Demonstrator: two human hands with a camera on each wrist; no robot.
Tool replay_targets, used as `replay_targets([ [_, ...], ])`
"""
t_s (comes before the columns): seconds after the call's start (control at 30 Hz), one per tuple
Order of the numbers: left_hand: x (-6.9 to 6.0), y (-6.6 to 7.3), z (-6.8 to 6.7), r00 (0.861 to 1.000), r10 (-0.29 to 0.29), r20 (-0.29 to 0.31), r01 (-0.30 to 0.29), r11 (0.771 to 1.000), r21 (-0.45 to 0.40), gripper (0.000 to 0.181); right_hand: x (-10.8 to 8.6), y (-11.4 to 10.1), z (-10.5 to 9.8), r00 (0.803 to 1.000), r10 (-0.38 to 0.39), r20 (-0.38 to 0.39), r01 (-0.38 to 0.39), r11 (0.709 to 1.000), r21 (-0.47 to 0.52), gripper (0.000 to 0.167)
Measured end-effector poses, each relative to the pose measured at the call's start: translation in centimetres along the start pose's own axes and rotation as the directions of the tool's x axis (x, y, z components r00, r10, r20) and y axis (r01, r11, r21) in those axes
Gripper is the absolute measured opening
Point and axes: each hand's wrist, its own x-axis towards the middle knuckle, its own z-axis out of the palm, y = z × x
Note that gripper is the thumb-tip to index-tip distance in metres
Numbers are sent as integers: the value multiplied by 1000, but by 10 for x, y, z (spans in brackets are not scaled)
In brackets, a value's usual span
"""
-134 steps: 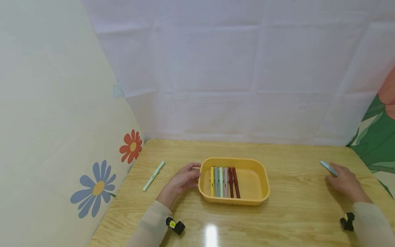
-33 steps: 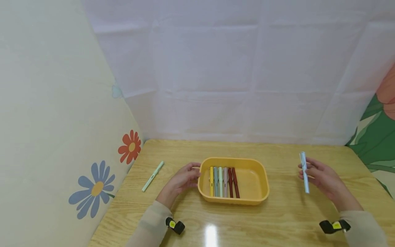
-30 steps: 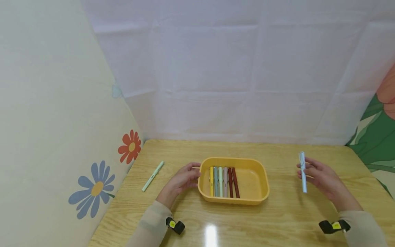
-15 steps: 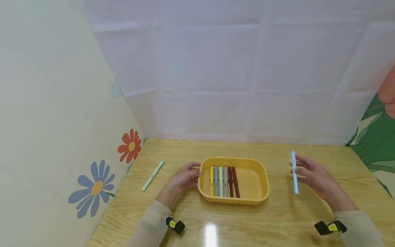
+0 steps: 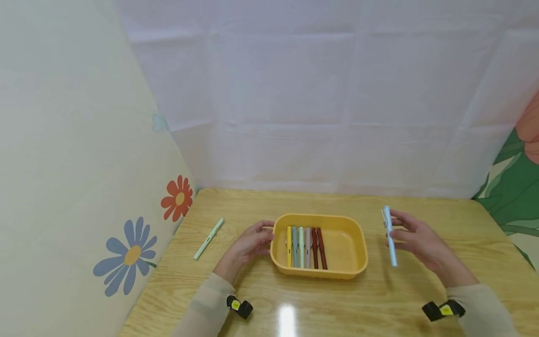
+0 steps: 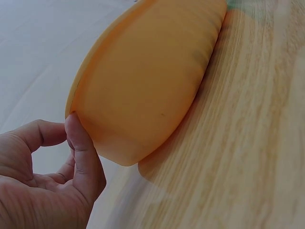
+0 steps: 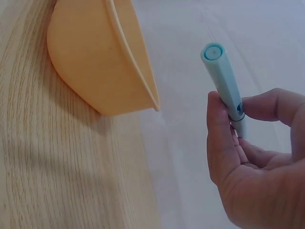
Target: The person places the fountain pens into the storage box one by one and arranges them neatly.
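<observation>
A yellow plastic bin [image 5: 345, 274] stands on the table. In it, several pens lie side by side in the left half: a yellow pen [image 5: 289, 248], a grey-blue one, a pale green one, a mauve one and dark red ones [image 5: 322, 249]. My left hand [image 5: 251, 244] pinches the bin's left rim, thumb and finger meeting at the edge in the left wrist view. Right of the bin, my right hand [image 5: 422, 241] holds a light blue pen [image 7: 224, 76] between thumb and fingers, above the table. It points roughly away from me, clip on its left.
A pale green pen [image 5: 209, 238] lies slanted on the wooden table [image 5: 400, 309], left of my left hand. A white cloth [image 5: 294, 93] hangs behind the table. Flower-patterned panels [image 5: 133, 256] rise at both sides.
My right hand has picked the light blue pen up from the table's right side, turned it more upright in view and carried it left toward the bin. The left hand stays at the rim.
</observation>
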Motion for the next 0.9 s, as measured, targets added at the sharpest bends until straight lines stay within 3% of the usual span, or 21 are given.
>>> replay_targets([
  [0.33, 0, 0, 0, 1000, 3, 3, -3, 1000, -2, 48, 7, -1, 12, 996, -63, 60, 59, 997, 54, 70],
  [0.9, 0, 0, -2, 1000, 13, 26, -13, 1000, -11, 50, 18, -2, 34, 997, -10, 76, 7, 999, 45, 71],
])
